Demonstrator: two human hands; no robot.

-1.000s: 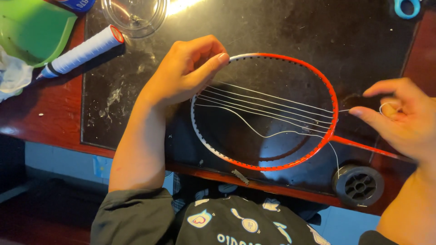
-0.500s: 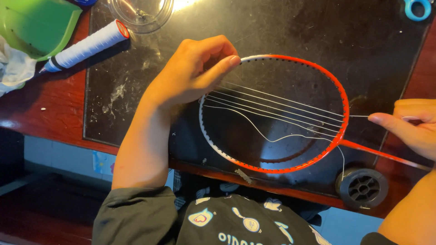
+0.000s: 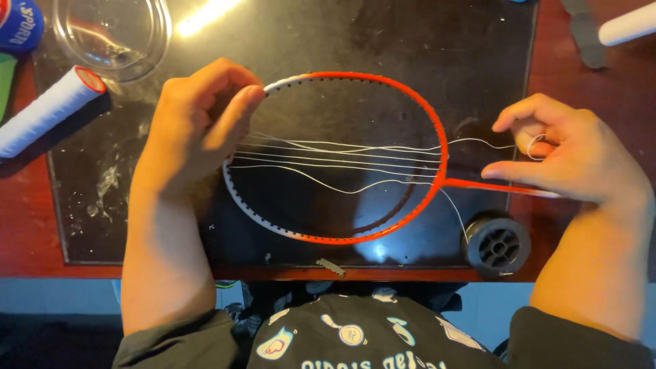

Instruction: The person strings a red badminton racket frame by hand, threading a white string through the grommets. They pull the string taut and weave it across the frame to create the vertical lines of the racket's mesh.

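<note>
- Stringing a racket [image 3: 355, 82]: the red frame lies flat on a dark mat [image 3: 307, 41], head to the person's left, shaft running right under the right hand.
- The left hand [image 3: 198, 126] grips the frame's left rim, fingers curled over it and thumb pressed against the white grommet strip.
- The right hand [image 3: 574, 154] pinches the white string [image 3: 478, 141] between thumb and forefinger, with a small loop round a fingertip; the other fingers are half curled.
- Half a second ago the right hand sat at the picture's right edge; it has since come back toward the frame, with the string now leading straight from the rim to the fingers.
- Several strands already cross the head; the lowest one sags in a wave, so the slack is judged not yet fully drawn through.
- A black spool [image 3: 499, 244] stands at the table's near edge, string running up from it to the frame.
- A clear bowl [image 3: 113, 34] and a white grip roll [image 3: 48, 109] sit to the upper left.
</note>
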